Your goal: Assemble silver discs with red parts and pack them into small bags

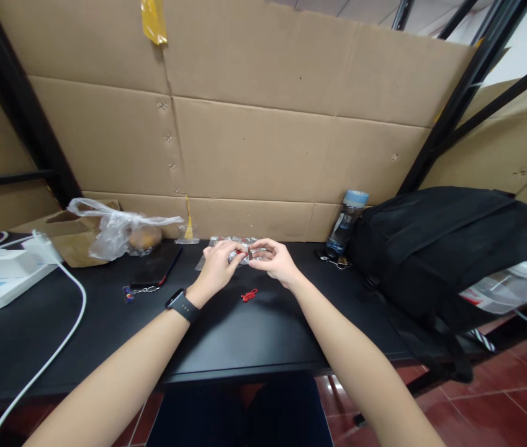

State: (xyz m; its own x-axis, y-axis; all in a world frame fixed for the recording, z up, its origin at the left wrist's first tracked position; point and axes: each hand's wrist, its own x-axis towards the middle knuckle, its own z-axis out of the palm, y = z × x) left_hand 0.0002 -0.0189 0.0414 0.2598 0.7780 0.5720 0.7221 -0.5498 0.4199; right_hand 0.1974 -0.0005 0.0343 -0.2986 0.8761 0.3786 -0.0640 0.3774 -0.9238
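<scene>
My left hand (219, 266), with a dark watch (183, 305) on its wrist, is closed in a pinch; what sits between its fingertips is too small to make out. Facing it, my right hand (276, 262) pinches a small dark flat piece (251, 254) between thumb and fingers. The fingertips of both hands almost meet. Behind and under them lie clear plastic bags (233, 241) with bits of red in them. A bundled red cord (249, 295) rests on the black table (249, 338), nearer to me than the hands.
Leftward are a tied plastic bag (117, 228), a dark flat case (154, 268), a keychain (129, 294), and a white power strip (16, 276) with a cable. On the right stand a water bottle (344, 223) and a black backpack (444, 248). A cardboard wall (254, 149) closes the back.
</scene>
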